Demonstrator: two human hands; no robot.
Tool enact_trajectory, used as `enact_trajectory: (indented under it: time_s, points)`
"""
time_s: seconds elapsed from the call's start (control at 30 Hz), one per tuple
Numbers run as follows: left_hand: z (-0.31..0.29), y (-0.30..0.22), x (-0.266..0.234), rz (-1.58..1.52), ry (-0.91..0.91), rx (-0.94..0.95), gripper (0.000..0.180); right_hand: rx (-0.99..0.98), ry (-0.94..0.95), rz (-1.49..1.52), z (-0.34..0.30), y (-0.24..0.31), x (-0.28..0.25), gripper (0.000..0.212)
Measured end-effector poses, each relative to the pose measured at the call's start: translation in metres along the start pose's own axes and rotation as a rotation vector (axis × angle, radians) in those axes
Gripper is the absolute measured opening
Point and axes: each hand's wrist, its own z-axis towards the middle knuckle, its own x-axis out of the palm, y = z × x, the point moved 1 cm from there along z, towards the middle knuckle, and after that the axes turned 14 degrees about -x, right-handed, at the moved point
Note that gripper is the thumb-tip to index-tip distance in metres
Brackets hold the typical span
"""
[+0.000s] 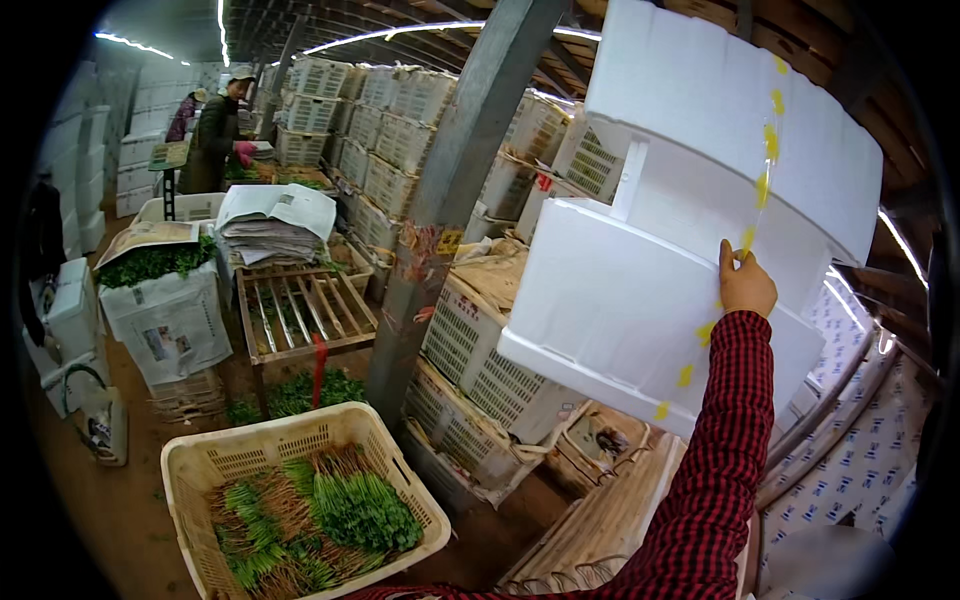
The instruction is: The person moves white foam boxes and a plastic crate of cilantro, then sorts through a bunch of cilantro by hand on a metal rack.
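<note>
My right hand [748, 286], in a red and black checked sleeve, reaches up from the lower right. Its fingers are closed on a clear strap with yellow patches [765, 160] that runs down a pair of white foam boxes. The upper foam box [690, 80] tilts over the lower foam box [600, 300], with a recessed white part between them. Beneath, at the lower left, a cream plastic crate [180, 480] holds bundles of green leafy stems [365, 510]. My left hand is out of the picture; a strip of checked cloth shows at the bottom edge.
A grey post [455, 170] rises close left of the foam boxes. Slatted crates [470, 350] are stacked behind it. A slatted stand [305, 310] and a newspaper stack [275, 220] are farther left. One person [215, 140] with a pink glove works at the back; another is partly visible.
</note>
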Motion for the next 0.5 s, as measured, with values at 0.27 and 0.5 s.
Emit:
enact_trajectory:
  time_s: [0.27, 0.5]
  points:
    - [-0.194, 0.071, 0.006, 0.005, 0.179, -0.085, 0.035, 0.016, 0.000, 0.082, 0.082, 0.053, 0.116, 0.074]
    - [-0.273, 0.036, -0.023, -0.048, 0.214, -0.207, 0.033, -0.084, 0.091, 0.222, 0.093, 0.199, 0.190, 0.064]
